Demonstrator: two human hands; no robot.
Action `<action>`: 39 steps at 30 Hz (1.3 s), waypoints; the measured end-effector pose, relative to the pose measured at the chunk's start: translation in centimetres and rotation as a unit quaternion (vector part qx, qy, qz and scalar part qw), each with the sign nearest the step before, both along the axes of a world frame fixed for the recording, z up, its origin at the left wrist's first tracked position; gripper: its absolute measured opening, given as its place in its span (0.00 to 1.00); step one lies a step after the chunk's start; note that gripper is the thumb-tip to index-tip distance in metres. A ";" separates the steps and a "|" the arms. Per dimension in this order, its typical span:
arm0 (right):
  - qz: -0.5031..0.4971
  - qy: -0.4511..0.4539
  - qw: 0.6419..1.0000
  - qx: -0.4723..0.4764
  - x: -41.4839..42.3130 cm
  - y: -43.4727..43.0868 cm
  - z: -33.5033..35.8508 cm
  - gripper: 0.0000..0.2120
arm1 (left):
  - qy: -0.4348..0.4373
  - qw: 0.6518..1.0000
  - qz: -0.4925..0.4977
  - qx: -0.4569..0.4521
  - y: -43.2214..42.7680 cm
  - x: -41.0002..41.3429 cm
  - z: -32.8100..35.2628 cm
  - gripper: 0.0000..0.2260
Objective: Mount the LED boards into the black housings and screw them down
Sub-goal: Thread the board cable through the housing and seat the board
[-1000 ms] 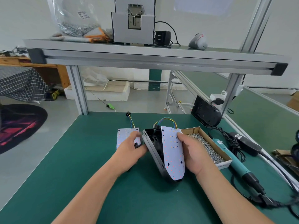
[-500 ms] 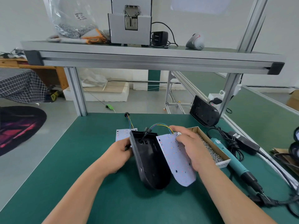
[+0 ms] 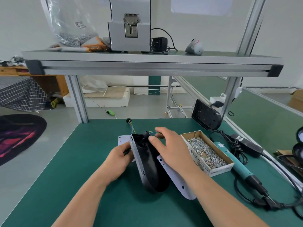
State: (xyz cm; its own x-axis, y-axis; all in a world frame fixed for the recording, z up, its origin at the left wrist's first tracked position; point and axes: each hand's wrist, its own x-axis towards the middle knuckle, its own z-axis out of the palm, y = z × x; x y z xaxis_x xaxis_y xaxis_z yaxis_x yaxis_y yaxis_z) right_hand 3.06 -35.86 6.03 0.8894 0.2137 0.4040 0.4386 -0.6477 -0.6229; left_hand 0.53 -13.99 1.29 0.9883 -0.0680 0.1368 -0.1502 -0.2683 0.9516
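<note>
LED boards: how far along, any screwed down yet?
Nothing looks finished. In hand: left hand grips the black housing; right hand is at the wires of the LED board, which lies beside it, not seated. Left: seating, screws from the screw box, electric screwdriver idle; second LED board and second housing wait.

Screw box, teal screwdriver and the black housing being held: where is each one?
screw box [image 3: 199, 161], head view, cardboard side wall
teal screwdriver [image 3: 242, 169], head view, teal grip
black housing [image 3: 154, 177], head view, rounded lower shell
</note>
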 end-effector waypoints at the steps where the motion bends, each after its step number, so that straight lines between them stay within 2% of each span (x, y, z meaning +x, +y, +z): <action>1: 0.001 -0.001 1.000 0.006 -0.1 0.6 0.3 0.29 | 0.006 1.000 0.003 -0.015 0.0 0.0 0.0 0.10; 4: 0.013 0.001 0.999 0.040 0.2 1.6 0.6 0.15 | 0.015 0.998 -0.003 -0.058 -0.2 0.0 0.0 0.14; 6: 0.028 0.028 0.996 0.083 0.3 2.1 0.8 0.10 | 0.002 0.999 -0.004 -0.053 -0.2 -0.1 0.0 0.17; 10: 0.059 0.052 0.987 0.139 0.1 3.0 0.7 0.10 | -0.020 1.000 0.017 -0.003 0.1 0.1 -0.2 0.15; 17: 0.083 0.062 0.980 0.173 0.2 2.8 0.9 0.07 | -0.045 0.998 -0.002 -0.035 -0.1 0.0 0.1 0.16; 22: 0.061 0.049 0.991 0.108 0.5 2.4 1.2 0.07 | -0.049 0.996 -0.023 -0.065 -0.5 -0.4 0.1 0.15; 27: 0.071 0.034 0.997 0.021 0.7 1.6 1.4 0.07 | -0.052 0.997 -0.019 -0.054 -0.5 -0.2 0.0 0.13; 33: 0.111 0.024 0.991 -0.071 0.1 1.7 1.9 0.09 | -0.047 0.996 -0.016 -0.075 -1.2 -0.4 0.0 0.13; 37: 0.115 0.016 0.987 -0.109 0.1 1.9 2.0 0.06 | -0.052 0.997 -0.021 -0.061 -1.7 -0.6 0.2 0.15; 39: 0.120 0.001 0.984 -0.135 -0.1 2.2 2.0 0.04 | -0.041 0.997 -0.017 -0.065 -1.8 -0.6 0.1 0.13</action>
